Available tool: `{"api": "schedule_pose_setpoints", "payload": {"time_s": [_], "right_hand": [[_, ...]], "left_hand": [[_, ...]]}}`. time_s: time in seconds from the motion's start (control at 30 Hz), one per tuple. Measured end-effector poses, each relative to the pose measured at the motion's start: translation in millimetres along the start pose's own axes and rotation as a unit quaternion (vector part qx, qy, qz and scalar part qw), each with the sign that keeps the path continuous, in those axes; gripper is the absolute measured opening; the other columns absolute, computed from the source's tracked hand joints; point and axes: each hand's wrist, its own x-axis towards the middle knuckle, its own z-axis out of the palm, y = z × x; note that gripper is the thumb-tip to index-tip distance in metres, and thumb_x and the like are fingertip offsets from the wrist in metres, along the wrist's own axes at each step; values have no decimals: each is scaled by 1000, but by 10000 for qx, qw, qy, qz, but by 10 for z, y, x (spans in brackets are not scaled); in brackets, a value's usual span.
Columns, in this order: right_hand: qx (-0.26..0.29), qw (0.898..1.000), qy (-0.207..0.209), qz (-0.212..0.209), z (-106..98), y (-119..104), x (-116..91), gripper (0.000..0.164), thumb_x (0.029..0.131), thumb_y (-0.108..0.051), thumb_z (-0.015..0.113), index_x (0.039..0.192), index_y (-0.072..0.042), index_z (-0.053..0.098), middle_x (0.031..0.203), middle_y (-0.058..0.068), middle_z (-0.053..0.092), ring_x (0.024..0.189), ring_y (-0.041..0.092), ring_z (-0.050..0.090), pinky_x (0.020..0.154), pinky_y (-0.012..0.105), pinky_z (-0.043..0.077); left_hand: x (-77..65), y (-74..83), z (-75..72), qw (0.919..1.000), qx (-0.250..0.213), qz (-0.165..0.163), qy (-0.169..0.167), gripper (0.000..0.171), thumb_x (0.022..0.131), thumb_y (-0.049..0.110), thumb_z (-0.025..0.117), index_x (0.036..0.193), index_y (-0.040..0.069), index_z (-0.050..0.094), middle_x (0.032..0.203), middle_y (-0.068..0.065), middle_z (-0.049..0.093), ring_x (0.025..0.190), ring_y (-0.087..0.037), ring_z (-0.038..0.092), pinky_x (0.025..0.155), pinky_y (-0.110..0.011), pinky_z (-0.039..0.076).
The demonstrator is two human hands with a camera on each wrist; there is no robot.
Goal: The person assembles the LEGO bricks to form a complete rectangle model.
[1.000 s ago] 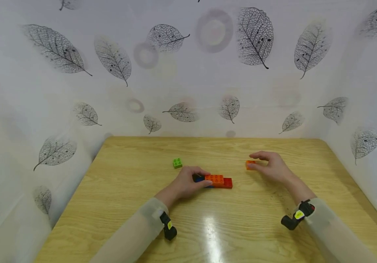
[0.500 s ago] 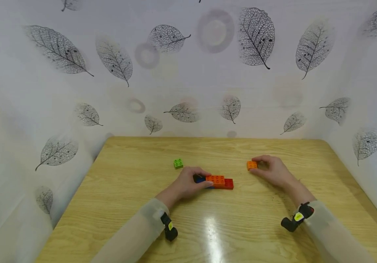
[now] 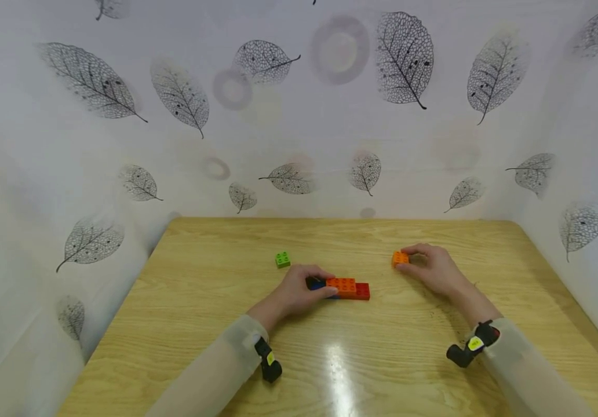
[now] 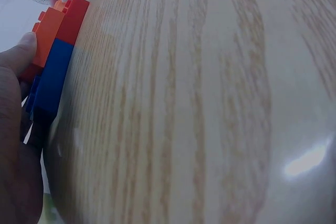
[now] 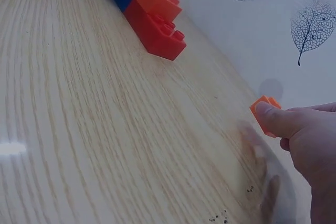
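Stack (image 3: 349, 287) of three joined bricks sits on the table (image 3: 194, 301), gripped by your left hand (image 3: 297, 290). Your right hand (image 3: 436, 270) pinches a small orange brick (image 3: 399, 259); it and the green brick (image 3: 283, 259) are unattached.

Light is soft and even; white glare (image 3: 339, 376) streaks the table (image 3: 174, 324) at lower centre (lower right in the left wrist view); wrist views look hazy.

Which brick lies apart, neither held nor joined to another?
The green brick: it sits alone on the table, while the right hand holds the small orange brick and the left hand the joined stack.
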Motion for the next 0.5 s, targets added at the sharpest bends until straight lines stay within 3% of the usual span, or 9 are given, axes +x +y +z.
{"api": "schedule_pose_setpoints", "payload": {"time_s": [0.17,0.5], "right_hand": [[37,10000,-50,1,-14,-122,-16,42,95,-32,83,125,-3,74,126,17,72,125,42,61,110,62,42],[272,9986,-41,-454,-6,-358,-54,36,98,-25,81,125,-3,73,120,14,74,119,42,66,103,62,49]], "left_hand": [[-19,17,-8,10000,-30,-60,-25,30,94,41,82,120,26,80,119,12,73,120,-15,63,109,-42,47],[-22,22,-6,10000,16,-20,-20,32,94,41,83,122,24,80,121,10,73,121,-14,63,109,-40,47]]}}
